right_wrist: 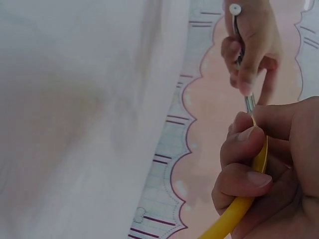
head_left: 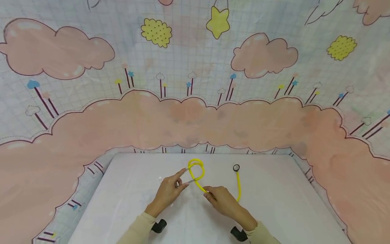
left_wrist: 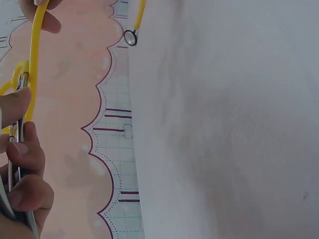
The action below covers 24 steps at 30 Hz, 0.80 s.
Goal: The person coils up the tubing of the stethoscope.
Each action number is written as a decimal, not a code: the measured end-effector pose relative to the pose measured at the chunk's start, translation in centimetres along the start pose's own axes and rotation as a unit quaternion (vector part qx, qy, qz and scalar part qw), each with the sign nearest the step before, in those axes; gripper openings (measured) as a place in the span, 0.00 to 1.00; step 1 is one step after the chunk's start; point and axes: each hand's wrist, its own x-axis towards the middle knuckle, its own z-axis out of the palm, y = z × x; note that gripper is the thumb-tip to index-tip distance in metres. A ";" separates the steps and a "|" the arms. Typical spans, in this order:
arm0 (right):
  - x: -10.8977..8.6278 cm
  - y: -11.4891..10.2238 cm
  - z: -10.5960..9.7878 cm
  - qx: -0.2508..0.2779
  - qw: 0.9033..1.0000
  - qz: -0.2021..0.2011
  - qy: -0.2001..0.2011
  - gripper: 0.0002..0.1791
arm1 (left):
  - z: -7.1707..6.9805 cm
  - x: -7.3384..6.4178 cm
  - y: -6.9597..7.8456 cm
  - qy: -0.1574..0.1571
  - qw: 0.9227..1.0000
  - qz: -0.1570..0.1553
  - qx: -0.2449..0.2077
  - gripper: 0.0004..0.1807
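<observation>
Nearest, two beige sleeves (head_left: 138,228) come in from the bottom edge, with a dark device (head_left: 159,226) beside the left wrist and a black fitting (head_left: 239,234) beside the right; past them, the right hand (head_left: 223,201) has its fingers curled in round a yellow tube (head_left: 238,184), thumb and forefinger closed together, and the right wrist view shows the tubing running through the grip and out below the lower fingers; the left hand (head_left: 169,189), to the other side and a little farther out, is partly spread, its fingers bent to hold the paired metal ear tubes (head_left: 191,181) of the stethoscope; one white ear tip (right_wrist: 235,9) sticks out behind that hand, by the wrist.

Just beyond the fingertips, the yellow tubing makes a round loop at the far ends of the metal tubes, its strand slanting down from there to the right hand; from behind the right forearm another stretch of it runs away to the round, black-rimmed chest piece (head_left: 236,167), near the far side of the white table (head_left: 289,196); whether the loop touches the tabletop I cannot tell; farthest off, behind the table, a printed cloth (head_left: 213,125) rises with pink clouds, yellow shapes and a star.
</observation>
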 end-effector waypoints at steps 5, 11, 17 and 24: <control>-0.2 -0.5 -0.6 -0.019 1.000 -0.010 0.012 0.15 | -0.3 0.3 0.0 0.004 1.000 -0.004 0.003 0.31; -0.4 -1.0 -1.8 -0.022 1.000 0.001 0.004 0.16 | -0.7 0.8 0.1 0.010 1.000 0.008 0.011 0.31; -0.3 -0.8 -2.8 -0.034 0.999 -0.015 0.006 0.13 | -1.0 1.2 0.2 -0.002 1.000 -0.008 0.013 0.31; -0.4 -1.2 -3.6 -0.064 0.997 -0.040 0.001 0.10 | -1.2 0.8 0.3 -0.011 1.000 -0.014 0.007 0.31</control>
